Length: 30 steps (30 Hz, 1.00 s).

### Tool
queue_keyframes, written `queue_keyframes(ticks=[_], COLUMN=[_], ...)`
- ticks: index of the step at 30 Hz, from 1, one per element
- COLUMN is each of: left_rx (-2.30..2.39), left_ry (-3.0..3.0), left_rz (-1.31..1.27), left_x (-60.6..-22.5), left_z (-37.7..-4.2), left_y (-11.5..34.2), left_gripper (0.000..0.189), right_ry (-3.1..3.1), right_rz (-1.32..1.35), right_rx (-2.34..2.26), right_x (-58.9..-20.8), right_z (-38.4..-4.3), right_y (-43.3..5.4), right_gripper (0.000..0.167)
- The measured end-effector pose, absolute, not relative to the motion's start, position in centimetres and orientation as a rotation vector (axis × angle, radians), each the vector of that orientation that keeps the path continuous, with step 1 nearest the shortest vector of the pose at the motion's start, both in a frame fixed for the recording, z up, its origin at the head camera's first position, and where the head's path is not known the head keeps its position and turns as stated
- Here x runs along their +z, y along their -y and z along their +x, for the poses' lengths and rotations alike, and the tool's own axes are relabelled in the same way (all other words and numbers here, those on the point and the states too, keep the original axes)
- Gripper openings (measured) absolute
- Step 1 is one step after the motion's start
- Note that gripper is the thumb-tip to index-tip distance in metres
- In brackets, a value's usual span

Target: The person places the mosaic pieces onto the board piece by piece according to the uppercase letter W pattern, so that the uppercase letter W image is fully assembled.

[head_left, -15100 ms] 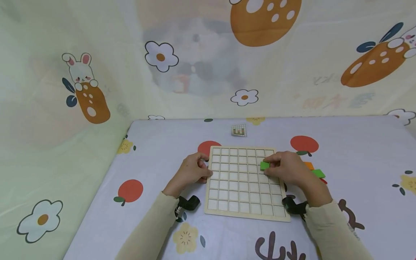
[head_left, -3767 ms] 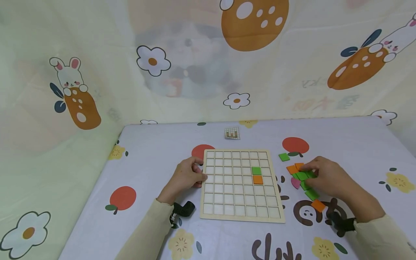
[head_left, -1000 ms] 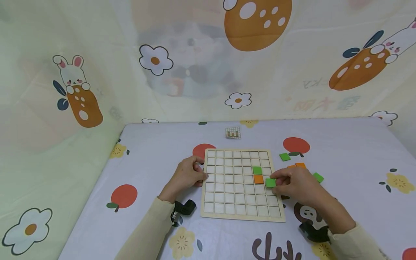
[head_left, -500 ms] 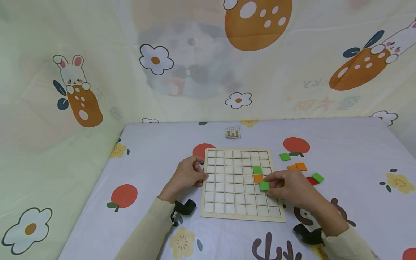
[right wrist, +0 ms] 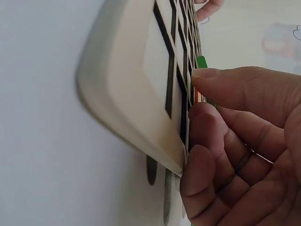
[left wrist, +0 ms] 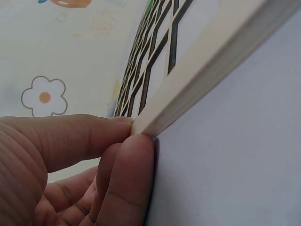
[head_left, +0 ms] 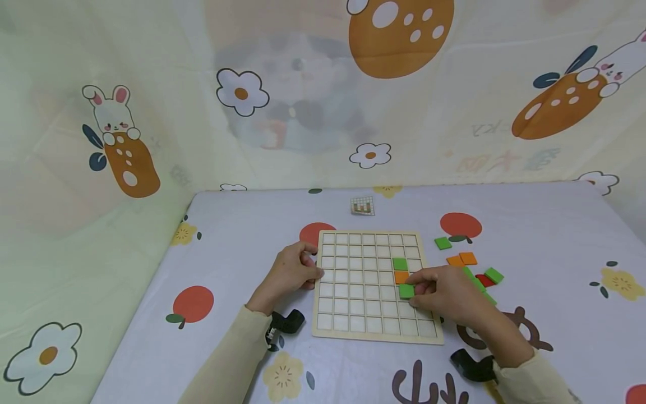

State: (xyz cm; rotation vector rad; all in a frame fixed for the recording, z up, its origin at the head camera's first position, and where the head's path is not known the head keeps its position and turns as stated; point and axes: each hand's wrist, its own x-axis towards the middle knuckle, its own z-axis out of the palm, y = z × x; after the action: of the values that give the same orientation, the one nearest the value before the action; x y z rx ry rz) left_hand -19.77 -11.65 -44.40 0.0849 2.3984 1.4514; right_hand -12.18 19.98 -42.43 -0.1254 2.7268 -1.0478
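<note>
Head: right hand [head_left: 446, 289], pinched green tile [head_left: 406, 291]

No text legible; faint lettering [head_left: 475, 163] on back curtain [head_left: 303, 173] too blurred to read

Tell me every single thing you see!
Board: one, pale wood, centre
Cloth: one, pale lilac, beneath it
Backdrop: one, pale, behind
Card: one, multicoloured, beyond board
Green tiles: several, green, two at board, rest right
Orange tiles: three showing, orange, one on board, two right
Red tile: one, red, right of board
Wrist cameras: two, black, one per side
Sleeves: two, cream, bottom edge
Left hand: one, pinching board's left edge
Right hand: one, pinching a green tile
</note>
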Motion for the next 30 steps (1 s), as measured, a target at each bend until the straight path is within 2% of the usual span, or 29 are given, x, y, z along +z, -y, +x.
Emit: queue_keyframes(ticks=[30], left_rx=[1.442], left_ry=[-2.403], left_rz=[0.106], left_x=[-44.50], left_z=[-19.90], left_y=[11.76], left_gripper=[0.047], right_ry=[-2.763], right_rz=[-0.171], right_rx=[-1.059], right_x=[-43.02], right_z=[-11.90], right_y=[-19.59], right_gripper=[0.031])
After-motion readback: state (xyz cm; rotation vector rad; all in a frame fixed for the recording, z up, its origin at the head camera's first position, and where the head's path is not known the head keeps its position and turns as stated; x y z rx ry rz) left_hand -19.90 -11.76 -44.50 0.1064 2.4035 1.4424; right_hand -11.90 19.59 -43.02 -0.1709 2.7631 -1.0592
